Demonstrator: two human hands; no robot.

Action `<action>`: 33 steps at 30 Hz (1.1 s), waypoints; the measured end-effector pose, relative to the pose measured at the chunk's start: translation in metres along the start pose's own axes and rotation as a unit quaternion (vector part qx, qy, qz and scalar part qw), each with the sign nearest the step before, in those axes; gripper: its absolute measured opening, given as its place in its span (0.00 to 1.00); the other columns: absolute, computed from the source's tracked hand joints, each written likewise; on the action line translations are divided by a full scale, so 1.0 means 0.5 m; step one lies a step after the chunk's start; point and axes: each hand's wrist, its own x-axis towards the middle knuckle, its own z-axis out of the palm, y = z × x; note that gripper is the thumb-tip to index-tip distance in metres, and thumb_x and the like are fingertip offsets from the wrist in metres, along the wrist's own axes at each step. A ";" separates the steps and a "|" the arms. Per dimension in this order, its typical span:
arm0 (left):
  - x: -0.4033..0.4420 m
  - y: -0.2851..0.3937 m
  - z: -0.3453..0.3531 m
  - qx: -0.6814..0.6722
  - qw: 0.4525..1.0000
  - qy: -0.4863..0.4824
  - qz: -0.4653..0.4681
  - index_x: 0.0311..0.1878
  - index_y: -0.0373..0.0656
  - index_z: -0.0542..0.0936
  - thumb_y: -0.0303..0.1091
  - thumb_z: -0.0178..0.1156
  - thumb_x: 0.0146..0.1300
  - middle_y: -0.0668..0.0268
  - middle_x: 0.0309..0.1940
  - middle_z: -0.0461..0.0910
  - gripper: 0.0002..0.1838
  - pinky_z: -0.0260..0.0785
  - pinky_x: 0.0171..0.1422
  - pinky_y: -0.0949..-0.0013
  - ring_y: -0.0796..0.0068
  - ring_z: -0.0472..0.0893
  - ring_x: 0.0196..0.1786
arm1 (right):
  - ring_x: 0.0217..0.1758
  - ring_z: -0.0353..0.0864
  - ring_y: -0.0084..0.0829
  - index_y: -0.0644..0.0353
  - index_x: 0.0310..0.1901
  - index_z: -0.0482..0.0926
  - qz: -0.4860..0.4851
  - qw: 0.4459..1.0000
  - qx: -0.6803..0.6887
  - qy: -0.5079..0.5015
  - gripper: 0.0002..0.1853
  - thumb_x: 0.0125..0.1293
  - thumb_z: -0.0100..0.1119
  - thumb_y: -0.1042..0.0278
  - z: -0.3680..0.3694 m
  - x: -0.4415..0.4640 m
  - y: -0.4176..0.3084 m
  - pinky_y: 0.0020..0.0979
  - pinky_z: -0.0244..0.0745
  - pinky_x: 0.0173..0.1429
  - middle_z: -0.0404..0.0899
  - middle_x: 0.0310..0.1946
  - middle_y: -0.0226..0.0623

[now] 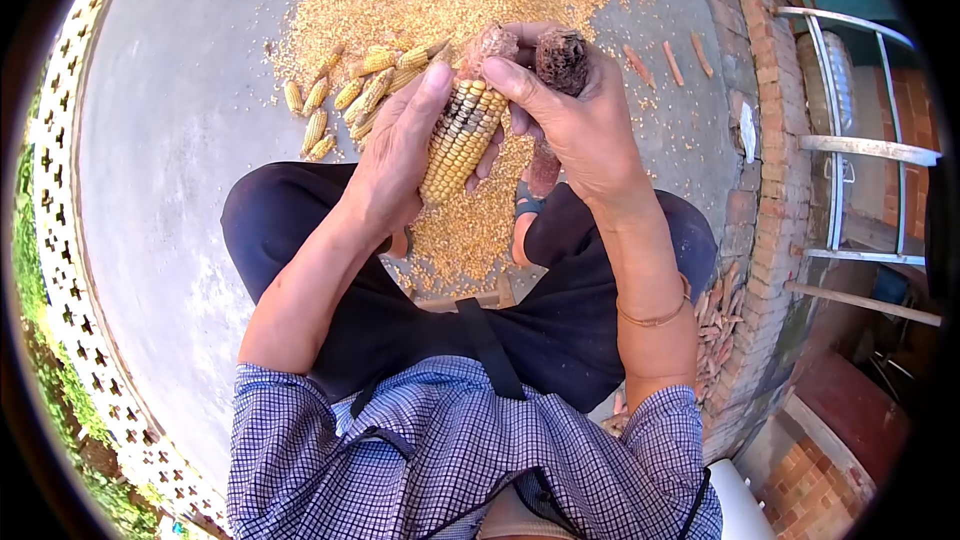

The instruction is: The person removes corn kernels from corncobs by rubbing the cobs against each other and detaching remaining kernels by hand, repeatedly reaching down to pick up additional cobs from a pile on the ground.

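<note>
My left hand (392, 150) is wrapped round a partly shelled ear of corn (462, 145), held tilted above my lap. Yellow kernels cover its lower part, some dark ones show near the middle, and its upper end is stripped to the pinkish cob. My right hand (585, 120) is closed round a bare corncob (562, 58) with a dark, rough end; its reddish other end sticks out below the palm. The right thumb presses on the ear at the edge of the kernels. Beyond my hands, several unshelled ears (368, 92) lie beside loose kernels (430, 0).
More kernels lie between my feet on the concrete floor (180, 140). Stripped cobs (672, 62) are scattered at the right, with a heap of cobs (722, 325) by the low brick wall (785, 140). A metal ladder-like frame (870, 145) stands beyond it. A perforated wall (75, 320) borders the left.
</note>
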 end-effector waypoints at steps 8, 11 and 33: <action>-0.003 0.008 -0.002 -0.152 0.986 -0.027 -0.066 0.55 0.36 0.70 0.57 0.33 0.78 0.58 0.32 0.74 0.31 0.67 0.17 0.78 0.76 0.73 0.20 | 0.24 0.77 0.16 0.67 0.45 0.82 0.049 0.997 0.061 0.005 0.17 0.66 0.67 0.58 0.002 0.001 -0.003 0.18 0.71 0.26 0.81 0.28 0.29; -0.005 0.016 0.001 -0.194 0.977 -0.033 -0.087 0.57 0.36 0.69 0.61 0.33 0.76 0.59 0.30 0.71 0.33 0.65 0.14 0.80 0.78 0.71 0.17 | 0.23 0.76 0.15 0.68 0.48 0.81 0.061 0.993 0.096 -0.011 0.20 0.65 0.68 0.57 -0.003 0.003 -0.001 0.17 0.69 0.25 0.81 0.27 0.30; 0.000 0.016 -0.002 -0.143 0.987 -0.039 -0.064 0.52 0.37 0.71 0.58 0.32 0.78 0.57 0.33 0.77 0.31 0.70 0.21 0.75 0.74 0.76 0.24 | 0.22 0.78 0.18 0.69 0.49 0.78 -0.008 0.997 0.065 0.033 0.20 0.61 0.71 0.65 0.020 0.003 0.019 0.19 0.73 0.21 0.82 0.31 0.33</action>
